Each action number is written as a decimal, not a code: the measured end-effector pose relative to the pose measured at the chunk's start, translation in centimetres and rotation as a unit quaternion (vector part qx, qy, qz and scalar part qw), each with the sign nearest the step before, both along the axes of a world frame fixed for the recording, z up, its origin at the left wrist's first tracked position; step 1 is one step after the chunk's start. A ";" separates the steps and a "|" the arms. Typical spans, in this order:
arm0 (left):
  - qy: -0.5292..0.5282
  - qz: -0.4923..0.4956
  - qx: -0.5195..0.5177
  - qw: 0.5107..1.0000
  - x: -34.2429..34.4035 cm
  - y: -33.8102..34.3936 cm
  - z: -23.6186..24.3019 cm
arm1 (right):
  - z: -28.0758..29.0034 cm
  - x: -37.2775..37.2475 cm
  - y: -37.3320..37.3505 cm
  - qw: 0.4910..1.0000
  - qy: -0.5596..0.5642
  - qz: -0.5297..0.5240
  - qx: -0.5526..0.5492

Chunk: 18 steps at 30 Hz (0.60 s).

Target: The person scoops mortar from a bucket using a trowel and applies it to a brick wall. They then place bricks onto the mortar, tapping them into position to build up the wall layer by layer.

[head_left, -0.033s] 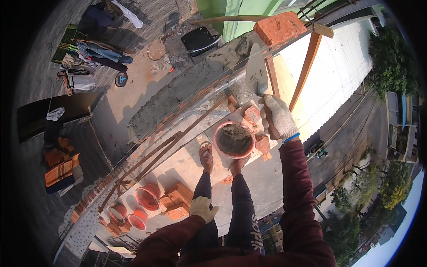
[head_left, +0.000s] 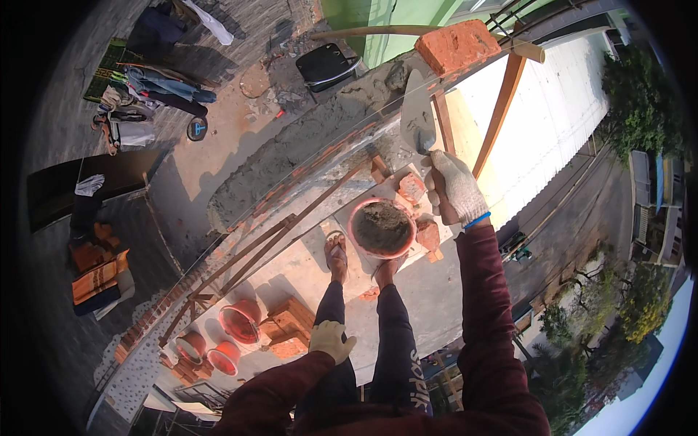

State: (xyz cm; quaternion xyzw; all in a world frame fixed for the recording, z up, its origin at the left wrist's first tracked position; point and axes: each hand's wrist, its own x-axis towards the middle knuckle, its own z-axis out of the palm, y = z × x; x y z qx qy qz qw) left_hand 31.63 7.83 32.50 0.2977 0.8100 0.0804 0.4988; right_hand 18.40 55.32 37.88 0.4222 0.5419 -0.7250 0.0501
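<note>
My gloved right hand [head_left: 459,187] is closed round the handle of a masonry trowel [head_left: 416,120]. The trowel's pale blade points away from me, beside the far end of the mortar bed [head_left: 291,145] spread along a low brick wall. A red brick [head_left: 456,48] lies on the wall just past the blade's tip. My gloved left hand [head_left: 332,341] rests on my left leg near the knee, thumb out to the side and holding nothing. In front of my feet stands a round tub of mortar [head_left: 382,228], with broken brick pieces [head_left: 427,236] next to it.
A taut string runs along the wall. Wooden poles [head_left: 276,234] slant beside it. Three red buckets [head_left: 240,322] and stacked bricks [head_left: 289,325] stand at lower left. A black chair [head_left: 327,67] is beyond the wall. To the right, the platform edge drops toward a street [head_left: 552,218].
</note>
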 end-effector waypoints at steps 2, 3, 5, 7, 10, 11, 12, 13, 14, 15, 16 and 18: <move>0.004 -0.002 -0.002 1.000 0.2 0.0 0.1 | 1.1 -0.6 -0.3 1.000 -0.009 0.020 -0.005; -0.003 -0.003 -0.007 1.000 0.2 0.1 0.1 | 1.1 -0.3 -0.6 0.999 -0.007 0.034 0.005; -0.013 -0.002 -0.014 1.000 0.2 0.4 0.3 | 0.4 -0.1 -0.8 0.999 -0.008 0.032 -0.030; -0.012 0.002 -0.014 1.000 -0.6 1.2 -0.2 | 0.2 -1.0 -1.4 0.993 -0.011 0.002 -0.114; -0.017 0.004 -0.023 1.000 -1.0 1.7 -0.1 | 1.6 -1.9 -2.8 0.994 -0.048 0.035 -0.092; -0.019 0.005 -0.023 1.000 -1.0 1.8 -0.1 | 1.9 -1.9 -3.2 0.995 -0.061 0.061 -0.058; -0.020 0.006 -0.021 1.000 -0.9 1.9 -0.2 | 2.2 -1.7 -3.5 0.995 -0.056 0.063 -0.053; -0.020 0.008 -0.020 1.000 -0.8 2.0 -0.1 | 1.6 -1.6 -3.7 0.997 -0.038 0.044 -0.055; -0.019 0.010 -0.019 1.000 -0.8 2.0 -0.2 | 0.5 -1.5 -4.1 0.998 -0.020 0.025 -0.058; -0.018 0.011 -0.019 1.000 -0.8 2.1 -0.2 | -0.4 -1.4 -4.4 0.998 -0.002 0.007 -0.060; -0.019 0.010 -0.020 1.000 -0.9 2.5 -0.3 | -0.9 -1.7 -4.6 0.999 -0.001 0.025 -0.039; -0.026 0.008 -0.024 0.999 -0.9 3.4 -0.3 | -1.9 -2.3 -5.5 0.998 0.000 0.062 0.004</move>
